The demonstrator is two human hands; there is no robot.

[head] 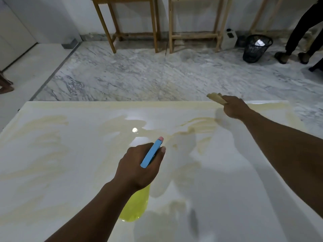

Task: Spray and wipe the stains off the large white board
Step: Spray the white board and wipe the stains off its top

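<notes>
Yellow spray bottle (136, 205) gripped, tan cloth (216, 98) clutched

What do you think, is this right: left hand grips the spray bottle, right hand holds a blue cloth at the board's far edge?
Not quite. The cloth is tan, not blue; the only blue is the head of the spray bottle. The rest holds in the head view: the left hand grips the spray bottle, and the right hand holds the cloth at the far edge of the board.
</notes>
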